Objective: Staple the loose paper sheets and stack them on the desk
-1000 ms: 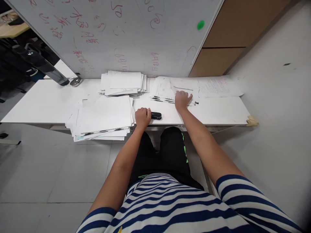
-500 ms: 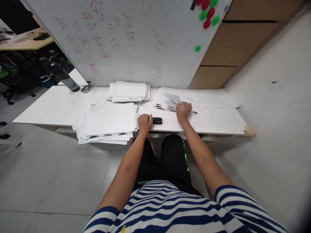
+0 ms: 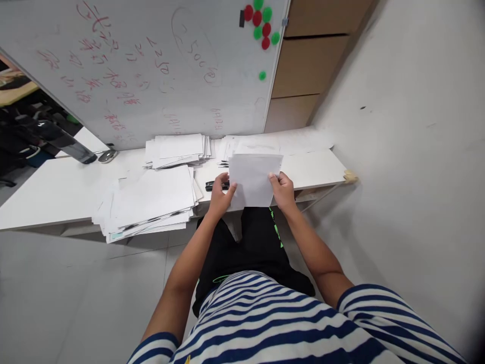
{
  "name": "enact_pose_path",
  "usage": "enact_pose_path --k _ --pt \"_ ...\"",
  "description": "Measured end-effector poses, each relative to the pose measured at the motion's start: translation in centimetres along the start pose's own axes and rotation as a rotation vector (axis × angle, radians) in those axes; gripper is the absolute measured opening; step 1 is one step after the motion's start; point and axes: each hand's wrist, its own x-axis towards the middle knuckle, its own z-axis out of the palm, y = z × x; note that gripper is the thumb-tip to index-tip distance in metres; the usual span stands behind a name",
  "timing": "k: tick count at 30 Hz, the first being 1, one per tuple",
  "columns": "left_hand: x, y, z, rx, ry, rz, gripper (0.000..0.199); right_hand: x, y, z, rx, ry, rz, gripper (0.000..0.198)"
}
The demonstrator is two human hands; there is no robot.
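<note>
A small stack of white paper sheets [image 3: 253, 181] is held up over the front edge of the white table. My right hand [image 3: 284, 192] grips its right edge, thumb on the front face and fingers behind. On the left edge, my left hand [image 3: 220, 198] has its thumb over the paper, with the fingertips partly hidden behind it. A black stapler [image 3: 212, 186] lies on the tabletop beside my left hand, which partly covers it. Behind the held sheets is another pile of papers [image 3: 246, 144], partly hidden.
To the left, a large pile of papers [image 3: 155, 194] overhangs the table edge, with a smaller pile [image 3: 176, 150] behind it. A dark bottle [image 3: 66, 141] and a computer mouse [image 3: 108, 155] stand farther left. A whiteboard [image 3: 132, 116] rises behind the table [image 3: 56, 187].
My right hand has brought the sheets up from the right-hand pile towards me. My left hand has let go of the stapler and moved to the paper's left edge. The view has shifted right.
</note>
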Motion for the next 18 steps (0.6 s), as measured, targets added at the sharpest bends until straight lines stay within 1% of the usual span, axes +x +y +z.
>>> enact_pose_path --k 1,3,7,10,13,15,18 --pt "-0.2 0.6 0.4 -0.074 -0.043 -0.042 0.038 -0.2 0.2 -0.1 0.016 -0.013 0.001 0.036" --pt "-0.5 1.3 0.9 -0.189 -0.058 -0.125 0.029 -0.6 0.5 -0.2 0.055 -0.027 0.004 0.036" --pt "-0.3 2.0 0.8 -0.271 -0.026 -0.228 0.035 -1.3 1.2 -0.6 0.138 -0.029 0.038 0.039" --pt "-0.3 2.7 0.2 -0.296 -0.037 -0.244 0.037 -1.6 1.6 -0.9 0.186 -0.025 0.066 0.042" --pt "-0.5 3.1 -0.2 -0.303 -0.030 -0.250 0.036 -1.9 1.9 -1.0 0.211 -0.016 0.064 0.045" --pt "-0.4 3.3 -0.2 -0.304 -0.008 -0.247 0.035 -1.8 2.1 -0.7 0.238 -0.024 0.064 0.045" --pt "0.3 3.6 0.0 -0.360 0.017 -0.218 0.035 -1.2 2.1 0.2 0.350 -0.086 0.093 0.039"
